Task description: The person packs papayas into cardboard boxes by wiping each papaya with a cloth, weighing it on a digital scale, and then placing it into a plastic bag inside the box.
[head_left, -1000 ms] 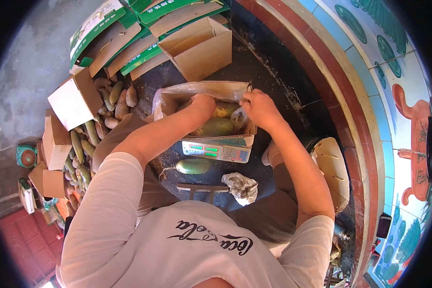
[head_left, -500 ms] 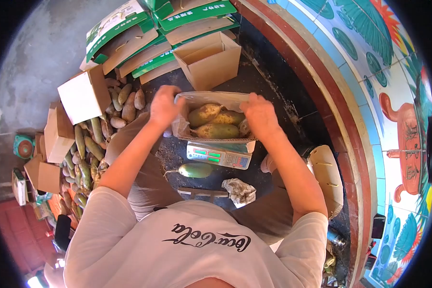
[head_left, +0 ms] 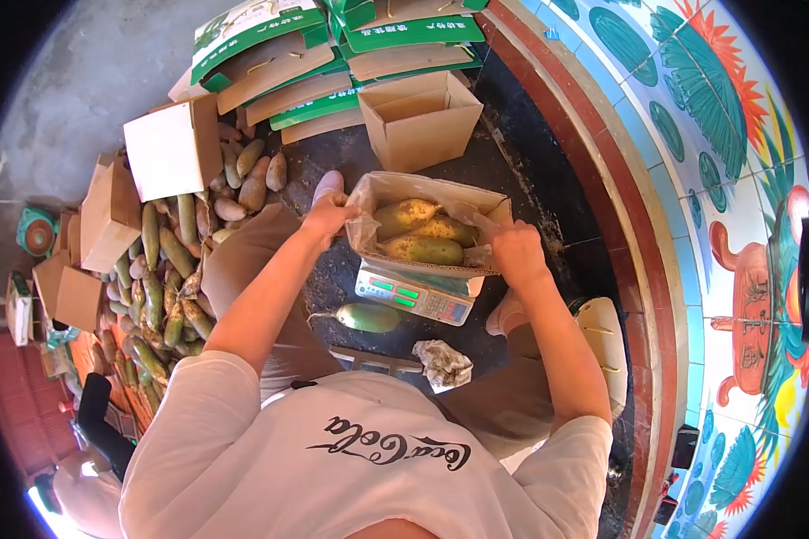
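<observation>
Printed T-shirt (head_left: 360,458), nearest the view. Clock directions are taken about the open carton. At 6 o'clock lies a crumpled cloth (head_left: 442,363); at 7 o'clock, a single green radish (head_left: 368,317) lies outside the carton, its thin root pointing to 9. The digital scale (head_left: 413,295) shows its lit display and keypad at 6 o'clock, just below the open carton (head_left: 440,190), which appears to rest upon it.

Inside the carton, three green-and-yellow radishes (head_left: 422,250) lie side by side within a clear plastic liner (head_left: 361,230). At 9 o'clock the left hand (head_left: 326,216) grips the carton's end, fingers bent at the rim. At 3 o'clock the right hand (head_left: 519,251) has its index finger extended over the rim and its other fingers curled; whether these hold cardboard or film cannot be told.

State of the work: the carton is lined and partly filled, judging by the visible layer; its top and liner are unclosed, and the single radish remains outside.

Beyond, at 12 o'clock, stands a plain carton (head_left: 417,144); at 9, heaped radishes (head_left: 178,254); at 11, green printed cartons (head_left: 413,33).
</observation>
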A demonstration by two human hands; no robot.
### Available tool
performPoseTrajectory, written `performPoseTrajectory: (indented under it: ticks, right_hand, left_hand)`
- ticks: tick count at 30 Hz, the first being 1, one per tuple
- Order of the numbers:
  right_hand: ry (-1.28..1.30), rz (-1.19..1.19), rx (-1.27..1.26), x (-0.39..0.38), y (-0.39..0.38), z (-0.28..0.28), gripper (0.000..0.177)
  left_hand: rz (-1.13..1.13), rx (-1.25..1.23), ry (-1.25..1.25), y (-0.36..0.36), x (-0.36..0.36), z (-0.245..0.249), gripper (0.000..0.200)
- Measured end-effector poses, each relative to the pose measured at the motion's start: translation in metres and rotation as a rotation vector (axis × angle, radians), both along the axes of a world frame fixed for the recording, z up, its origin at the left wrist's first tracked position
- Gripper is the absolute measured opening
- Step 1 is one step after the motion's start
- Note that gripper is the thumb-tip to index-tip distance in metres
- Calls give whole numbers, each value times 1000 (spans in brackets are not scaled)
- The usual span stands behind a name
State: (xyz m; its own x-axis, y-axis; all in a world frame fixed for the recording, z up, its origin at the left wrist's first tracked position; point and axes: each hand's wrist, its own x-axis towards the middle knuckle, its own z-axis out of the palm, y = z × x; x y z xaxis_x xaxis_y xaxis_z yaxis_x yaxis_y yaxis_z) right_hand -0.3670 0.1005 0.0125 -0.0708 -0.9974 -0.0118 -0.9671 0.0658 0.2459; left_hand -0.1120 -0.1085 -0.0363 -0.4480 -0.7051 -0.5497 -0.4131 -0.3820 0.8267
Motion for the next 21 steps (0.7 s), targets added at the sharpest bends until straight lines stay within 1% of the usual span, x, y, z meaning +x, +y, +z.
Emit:
performPoseTrajectory:
  ticks: [1,2,4,5,8,11,14,15,17,18,19,20,21]
  right_hand:
    - [-31,3,-64,1,0,8,5]
    - [-65,4,-124,3,1,15,6]
    - [-205,-53,-150,3,8,32,10]
    - [-273,-83,-165,1,11,36,12]
    - [-602,-282,-391,-2,18,32,11]
    - [-926,-603,-484,-20,17,7,14]
    - [-994,-727,-762,-28,24,-13,13]
    - [-1133,-789,-800,-32,26,-29,12]
    - [-1544,-843,-862,-21,24,-19,10]
    - [-1753,-852,-895,-15,18,-11,9]
    - [-1823,-898,-890,-8,16,-4,8]
    - [-1840,-935,-864,-5,18,-2,7]
    - [-1857,-970,-835,-4,19,-1,6]
  left_hand:
    - [-15,-95,8,-5,-1,0,24]
    - [-54,-64,32,-8,0,-1,22]
    - [-138,2,82,-5,-3,26,18]
    - [-157,-28,54,2,-6,41,8]
    - [-87,39,97,14,-12,51,5]
    - [-108,105,172,9,-16,43,6]
    - [-23,-26,137,3,-15,29,11]
    - [-42,-393,26,7,-17,35,12]
    - [-80,-1117,-205,24,-23,60,15]
    - [-191,-1196,-188,33,-30,68,19]
    - [-304,-1272,-172,45,-40,76,23]
    - [-421,-1343,-156,55,-51,79,27]
    - [-643,-1137,-129,61,-64,70,30]
